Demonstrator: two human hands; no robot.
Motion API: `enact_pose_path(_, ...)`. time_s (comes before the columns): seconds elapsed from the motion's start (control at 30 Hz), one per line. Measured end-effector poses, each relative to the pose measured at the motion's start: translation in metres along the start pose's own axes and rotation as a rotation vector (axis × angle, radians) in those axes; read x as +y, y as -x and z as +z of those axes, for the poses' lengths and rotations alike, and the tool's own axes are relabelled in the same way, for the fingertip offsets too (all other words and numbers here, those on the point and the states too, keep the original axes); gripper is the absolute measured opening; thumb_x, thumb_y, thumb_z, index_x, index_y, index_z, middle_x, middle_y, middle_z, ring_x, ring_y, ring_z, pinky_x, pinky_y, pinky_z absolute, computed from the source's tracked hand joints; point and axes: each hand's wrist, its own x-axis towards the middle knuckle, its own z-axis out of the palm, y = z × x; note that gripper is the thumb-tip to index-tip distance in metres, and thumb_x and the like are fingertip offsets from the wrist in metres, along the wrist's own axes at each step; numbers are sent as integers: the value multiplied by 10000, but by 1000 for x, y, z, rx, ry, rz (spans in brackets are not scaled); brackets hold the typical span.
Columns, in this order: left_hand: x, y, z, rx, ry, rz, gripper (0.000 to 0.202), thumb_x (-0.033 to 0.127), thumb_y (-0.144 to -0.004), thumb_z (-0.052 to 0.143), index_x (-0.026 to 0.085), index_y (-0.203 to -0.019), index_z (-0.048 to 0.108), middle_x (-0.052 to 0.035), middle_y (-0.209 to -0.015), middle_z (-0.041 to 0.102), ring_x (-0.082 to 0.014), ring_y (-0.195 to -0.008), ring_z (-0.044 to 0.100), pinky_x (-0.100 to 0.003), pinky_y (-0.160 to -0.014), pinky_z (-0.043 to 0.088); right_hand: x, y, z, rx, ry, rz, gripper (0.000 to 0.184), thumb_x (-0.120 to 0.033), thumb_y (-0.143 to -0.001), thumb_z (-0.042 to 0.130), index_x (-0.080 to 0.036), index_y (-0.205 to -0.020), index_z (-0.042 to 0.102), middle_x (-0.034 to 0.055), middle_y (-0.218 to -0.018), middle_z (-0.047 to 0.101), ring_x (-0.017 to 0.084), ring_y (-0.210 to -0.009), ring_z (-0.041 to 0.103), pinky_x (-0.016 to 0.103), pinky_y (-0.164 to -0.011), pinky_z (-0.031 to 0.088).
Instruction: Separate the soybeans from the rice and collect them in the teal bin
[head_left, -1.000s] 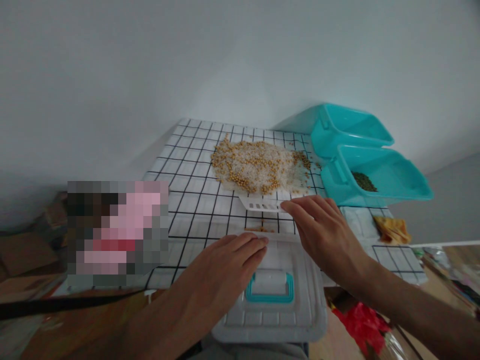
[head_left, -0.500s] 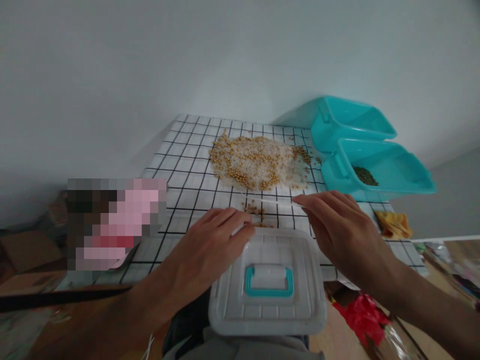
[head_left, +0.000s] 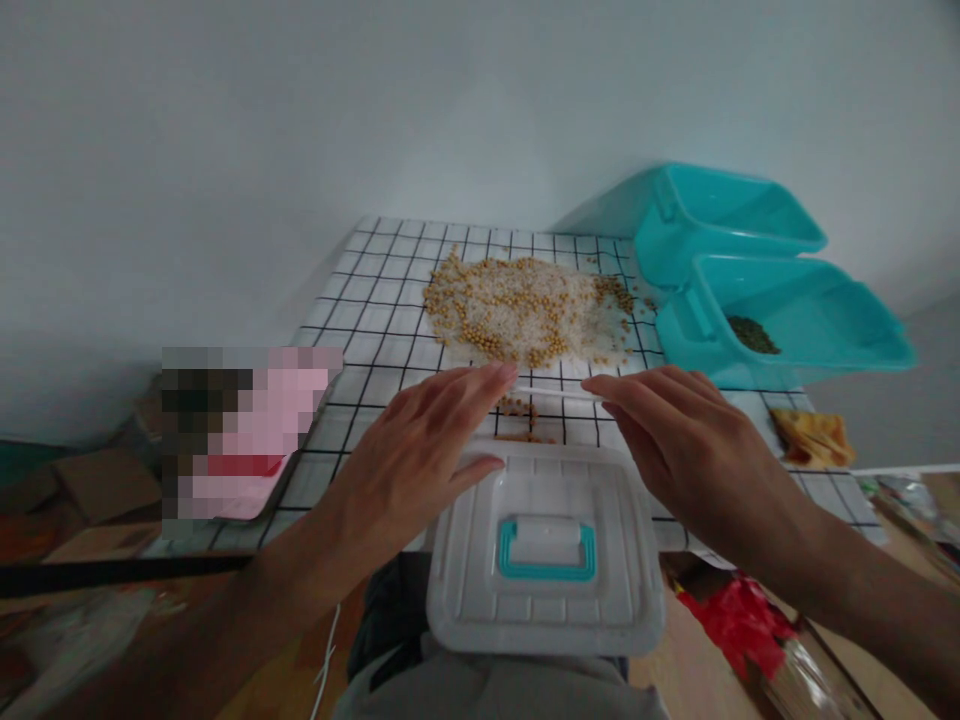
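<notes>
My right hand (head_left: pixel 679 425) pinches one end of a thin white strip (head_left: pixel 559 393), seen nearly edge-on above the table. My left hand (head_left: pixel 427 440) is open, its fingers stretched out and the thumb apart, over the left back corner of a lidded box. Its fingertips are near the strip's other end; whether they touch it I cannot tell. The white box lid (head_left: pixel 547 620) with a turquoise handle (head_left: pixel 547 572) is right below my hands. Small brown beans (head_left: pixel 517 407) lie between the box and a spread heap of pale grains and yellow beans (head_left: pixel 517 305).
Two turquoise bins (head_left: pixel 832 345) stand at the right; the nearer holds dark green grains (head_left: pixel 752 335). A yellow cloth (head_left: pixel 810 437) lies by them. At the left edge of the checked tablecloth (head_left: pixel 352 290) is a blurred-out pink object (head_left: pixel 262 430). A wall (head_left: pixel 480 110) rises behind.
My left hand has moved forward, its fingers straightening and its thumb spreading from them. My right hand keeps its pinch on the strip. The whole view has shifted slightly.
</notes>
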Motion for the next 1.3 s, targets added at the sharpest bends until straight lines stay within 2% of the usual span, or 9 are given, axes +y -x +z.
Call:
enact_pose_path(0.13, -1, 3, 2, 10, 25, 9, 944, 273, -914, 739, 235, -1620, 113, -111, -1545, 540, -265, -1422, 488, -460, -1171, 446, 0, 1, -1, 7, -12, -14, 364, -64, -960, 577, -195, -1300, 592, 87, -1106, 724, 247, -1001, 659, 415, -914, 507)
enact_pose_path(0.4, -4, 5, 6, 15, 52, -36, 1092, 290, -889, 768, 264, -1635, -29, -139, -1510, 567, -308, -1404, 518, -524, -1147, 464, 2, 2, -3, -1, 11, -22, 350, -97, -980, 540, -203, -1309, 593, 91, -1081, 724, 244, -965, 654, 409, -875, 513)
enact_pose_path(0.5, -3, 5, 6, 12, 43, -32, 1070, 271, -896, 760, 249, -1633, -14, -147, -1502, 571, -302, -1405, 516, -509, -1154, 459, 2, 0, -2, -7, 39, -30, 338, -100, -979, 544, -192, -1300, 597, 94, -1060, 723, 249, -950, 649, 415, -870, 509)
enact_pose_path(0.7, -2, 6, 5, -2, 30, 23, 907, 210, -912, 733, 233, -1599, 140, -128, -1479, 594, -277, -1393, 516, -468, -1165, 451, 1, 2, -5, -21, 28, -53, 344, -96, -975, 558, -185, -1306, 589, 102, -1080, 717, 251, -953, 650, 411, -873, 512)
enact_pose_path(0.83, -4, 7, 6, 15, 31, 30, 968, 222, -915, 734, 240, -1619, 70, -127, -1471, 605, -279, -1381, 530, -477, -1153, 460, 1, 3, -7, -38, 17, -49, 346, -93, -976, 554, -191, -1306, 588, 91, -1059, 718, 243, -939, 649, 409, -869, 515)
enact_pose_path(0.97, -5, 7, 7, -1, 63, -53, 1089, 301, -890, 769, 244, -1636, -23, -142, -1467, 607, -306, -1362, 556, -519, -1128, 473, 3, 1, -7, -7, 19, -37, 337, -93, -980, 541, -198, -1296, 596, 93, -1064, 727, 242, -946, 657, 403, -856, 514)
enact_pose_path(1.3, -4, 8, 8, -5, 96, -153, 1100, 363, -875, 776, 275, -1640, -10, -146, -1483, 599, -342, -1378, 547, -568, -1121, 459, 2, 10, -7, -54, 2, -41, 367, -106, -983, 553, -211, -1334, 578, 98, -1125, 726, 248, -992, 658, 418, -880, 517)
